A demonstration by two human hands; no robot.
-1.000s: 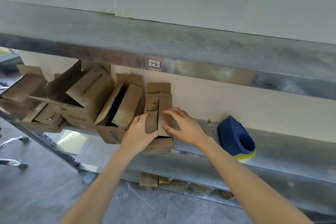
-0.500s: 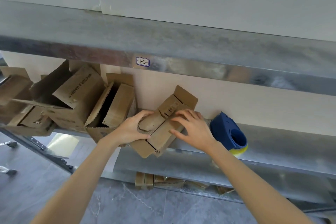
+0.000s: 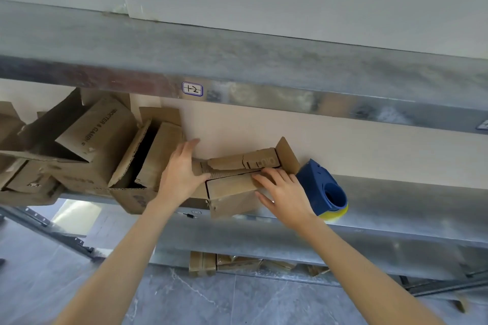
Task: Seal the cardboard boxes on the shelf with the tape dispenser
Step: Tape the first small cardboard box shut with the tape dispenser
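Grey metal shelf (image 3: 412, 200) against a pale wall carries a small brown cardboard box (image 3: 232, 187) lying lengthwise between both hands. The left hand (image 3: 182, 174) lies flat, fingers straight, on its left end. The right hand (image 3: 284, 191), fingers spread, presses the closed flaps near its right end. A blue plastic tape dispenser (image 3: 323, 188) stands just right of that hand.

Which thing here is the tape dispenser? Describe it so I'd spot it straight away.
Find the metal shelf under the beam with the 1-2 label. Right of the last box, beside the right hand, sits the tape dispenser. It is the only blue plastic thing among brown cardboard, with a round hole and a yellow edge.
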